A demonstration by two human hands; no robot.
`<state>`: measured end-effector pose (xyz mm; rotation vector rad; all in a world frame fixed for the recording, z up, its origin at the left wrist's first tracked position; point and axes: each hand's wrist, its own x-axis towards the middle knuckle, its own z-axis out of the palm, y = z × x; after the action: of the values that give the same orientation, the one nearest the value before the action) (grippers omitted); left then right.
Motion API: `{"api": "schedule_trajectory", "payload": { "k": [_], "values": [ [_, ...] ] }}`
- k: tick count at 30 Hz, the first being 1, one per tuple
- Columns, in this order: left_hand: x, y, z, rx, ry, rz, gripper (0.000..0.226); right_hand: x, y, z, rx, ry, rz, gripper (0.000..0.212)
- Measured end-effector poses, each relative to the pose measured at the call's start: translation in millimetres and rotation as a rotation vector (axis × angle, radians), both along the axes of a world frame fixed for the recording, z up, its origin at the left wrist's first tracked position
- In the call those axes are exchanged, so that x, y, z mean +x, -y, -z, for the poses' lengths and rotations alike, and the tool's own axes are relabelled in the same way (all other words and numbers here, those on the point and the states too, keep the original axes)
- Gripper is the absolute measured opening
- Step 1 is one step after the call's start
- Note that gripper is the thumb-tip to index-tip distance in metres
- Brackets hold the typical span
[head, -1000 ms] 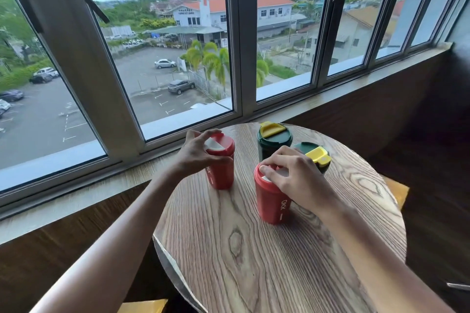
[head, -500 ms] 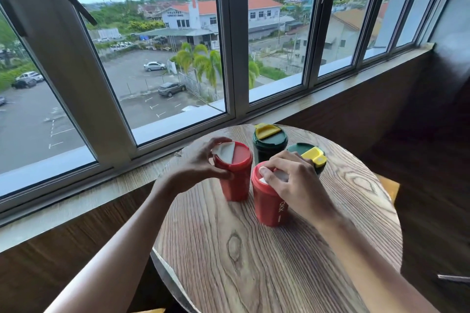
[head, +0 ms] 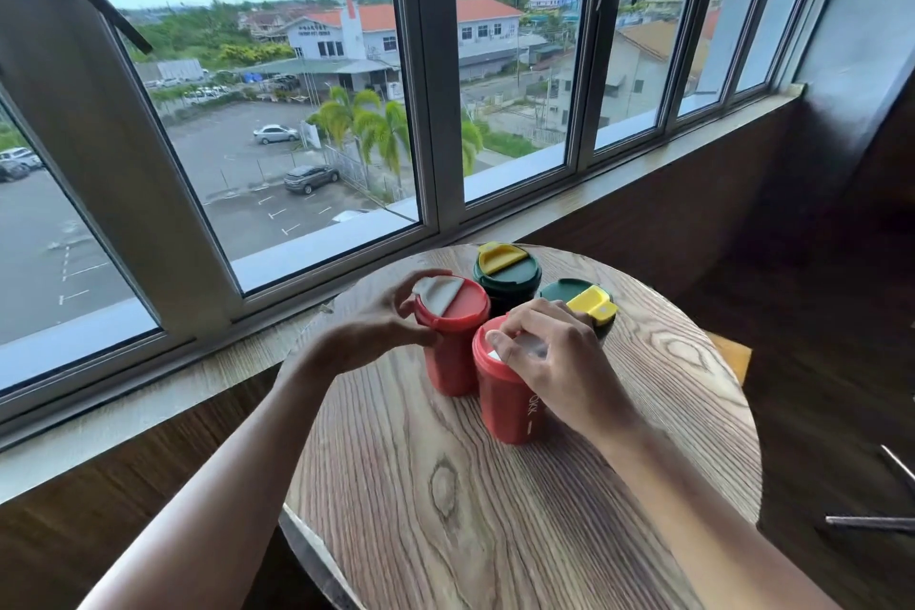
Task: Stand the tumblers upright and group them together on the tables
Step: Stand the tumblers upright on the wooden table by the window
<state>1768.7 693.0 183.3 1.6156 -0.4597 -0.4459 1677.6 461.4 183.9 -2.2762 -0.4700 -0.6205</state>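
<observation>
The left red tumbler (head: pixel 448 364) and the near red tumbler (head: pixel 505 411) stand upright side by side, far on the round worktop (head: pixel 495 520). The left hand (head: pixel 379 329) and the right hand (head: pixel 557 359) each grip one lid. The far green tumbler (head: pixel 510 285) and the right green tumbler (head: pixel 559 292) stand just behind.

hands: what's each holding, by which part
The left hand grips the far red tumbler by its lid rim; the right hand grips the near red tumbler by its lid, fingers over the top.
</observation>
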Motion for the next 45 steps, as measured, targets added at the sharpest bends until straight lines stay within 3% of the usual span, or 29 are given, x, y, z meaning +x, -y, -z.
{"api": "schedule_trajectory", "payload": {
  "k": [7,14,29,40,45],
  "values": [
    [6,-3,9,0.006,-0.087,0.02,0.086,0,0,0,0.009,0.014,0.001,0.027],
    [2,2,17,0.097,-0.049,-0.021,0.089,0,0,2,0.007,0.021,0.009,0.025],
    [2,3,15,0.03,-0.122,0.071,0.085,-1,0,3,0.003,0.034,0.019,0.021],
    [-4,-9,1,0.029,-0.029,0.0,0.084,-1,1,-11,-0.059,-0.051,0.017,0.023],
    [-16,-14,-13,0.113,0.15,-0.19,0.06,2,-7,-30,-0.131,-0.061,-0.004,0.016]
  ]
}}
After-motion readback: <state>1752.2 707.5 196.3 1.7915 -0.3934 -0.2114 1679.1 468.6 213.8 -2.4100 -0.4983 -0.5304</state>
